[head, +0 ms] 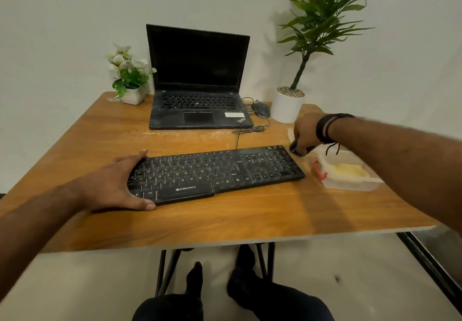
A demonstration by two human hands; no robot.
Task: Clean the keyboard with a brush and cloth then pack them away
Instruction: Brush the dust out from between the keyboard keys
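On the wood-grain tabletop (pixel 200 220), dusty black keyboard (pixel 220 170) steadied at its left end by flat left hand (pixel 117 183), right hand (pixel 303 137) curled round a dark object, probably the brush, just beyond its right corner; sweeping likely next.

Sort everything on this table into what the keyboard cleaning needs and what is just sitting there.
For the job: keyboard, dark brush in the right hand, yellow cloth in the clear box.

Lying about: laptop, mouse, flower pot, tall plant.
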